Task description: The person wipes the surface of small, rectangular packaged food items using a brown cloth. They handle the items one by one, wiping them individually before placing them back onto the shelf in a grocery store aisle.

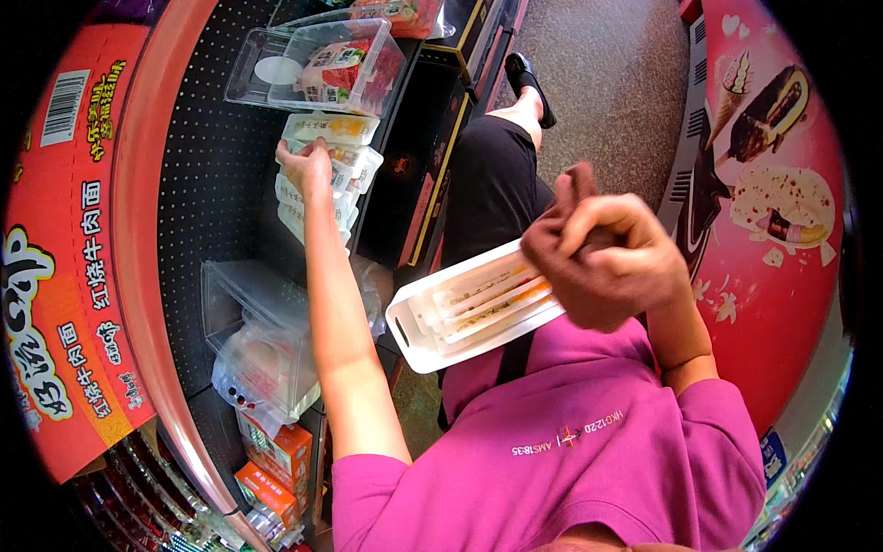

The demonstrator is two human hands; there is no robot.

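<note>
My left hand (307, 165) reaches onto the black shelf, its fingers apart at a row of small whitish packs (331, 129) with yellow and blue printing. It touches them; whether it grips one is unclear. In front of my torso, a long white plastic basket (414, 338) holds several slim packs (483, 307) of similar look. My right hand (614, 259) is at the basket's far right end with curled fingers, partly blurred. A dark brown area around the fingers may be a cloth or shadow; I cannot tell. The hand covers that end of the basket.
A clear plastic bin (379, 62) with red packets stands beyond the row of packs. Nearer me is another clear bin (259, 317) with bagged goods, beside orange boxes (276, 476). A red noodle carton (69, 241) lies far left, a red ice-cream freezer (779, 331) right.
</note>
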